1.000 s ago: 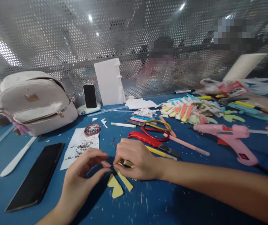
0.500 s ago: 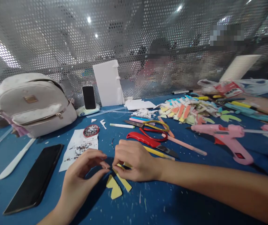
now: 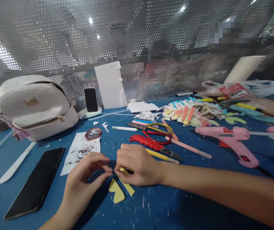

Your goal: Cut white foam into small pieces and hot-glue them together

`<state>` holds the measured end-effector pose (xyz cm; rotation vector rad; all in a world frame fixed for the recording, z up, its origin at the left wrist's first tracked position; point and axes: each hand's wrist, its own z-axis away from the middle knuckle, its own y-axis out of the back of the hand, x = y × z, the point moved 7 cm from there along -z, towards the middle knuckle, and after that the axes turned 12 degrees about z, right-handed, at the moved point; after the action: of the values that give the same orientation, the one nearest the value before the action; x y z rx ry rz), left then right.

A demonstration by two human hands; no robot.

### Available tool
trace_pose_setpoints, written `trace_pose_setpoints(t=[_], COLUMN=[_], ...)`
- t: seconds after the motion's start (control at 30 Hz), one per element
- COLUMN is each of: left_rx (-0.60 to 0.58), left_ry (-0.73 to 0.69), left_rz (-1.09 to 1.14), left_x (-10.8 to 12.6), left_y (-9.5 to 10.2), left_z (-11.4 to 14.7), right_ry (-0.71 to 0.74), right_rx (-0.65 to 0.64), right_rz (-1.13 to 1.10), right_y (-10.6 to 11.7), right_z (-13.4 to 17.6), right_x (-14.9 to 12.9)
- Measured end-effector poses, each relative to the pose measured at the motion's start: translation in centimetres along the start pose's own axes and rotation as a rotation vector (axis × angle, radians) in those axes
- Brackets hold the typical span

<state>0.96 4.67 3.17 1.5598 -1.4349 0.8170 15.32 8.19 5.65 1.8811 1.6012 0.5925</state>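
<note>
My left hand [image 3: 89, 177] has its thumb and forefinger pinched together at the tips; a tiny speck may be between them, too small to name. Close beside it, my right hand [image 3: 139, 164] is curled, thumb and fingertips pressed together, and what they hold is hidden. From below the right fingers a yellow strip [image 3: 127, 185] slants toward me, its upper end covered. A yellow heart-like cutout [image 3: 117, 191] lies flat on the blue table just below both hands. Past the left hand, a red-rimmed round dish of glitter [image 3: 93, 134] stands on white paper [image 3: 72, 156] strewn with sequin-like bits.
Beyond my right hand lie a red utility knife [image 3: 146, 142], scissors [image 3: 153, 129] and several pens. A pink glue gun [image 3: 230, 137] is at right, below a pile of coloured strips [image 3: 189, 111]. At left are a phone [image 3: 36, 182] and a white backpack [image 3: 36, 108].
Almost nothing differs. My right fingers have shifted very slightly, and both hands stay close together above the yellow pieces.
</note>
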Motion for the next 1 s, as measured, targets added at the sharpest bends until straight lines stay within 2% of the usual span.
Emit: trace_pose_setpoints(t=[0.3,0.63,0.8,1.0], left_rx=[-0.051,-0.077,-0.098,-0.083], left_ry=[-0.126,-0.224,-0.266,-0.283], left_rz=[-0.100,-0.278,-0.317,-0.320], left_x=[1.2,1.0,1.3,1.8], left_y=[-0.7,-0.3,-0.6,-0.6], left_z=[-0.2,0.6,0.6,0.5], right_ry=[0.011,0.008,0.016,0.013], right_rx=[-0.022,-0.054,-0.042,-0.088], right_rz=[-0.008,0.000,-0.005,-0.014], right_y=[0.0,-0.3,-0.3,-0.7], right_z=[0.1,0.0,0.1,0.1], right_x=[0.0,-0.1,-0.2,-0.1])
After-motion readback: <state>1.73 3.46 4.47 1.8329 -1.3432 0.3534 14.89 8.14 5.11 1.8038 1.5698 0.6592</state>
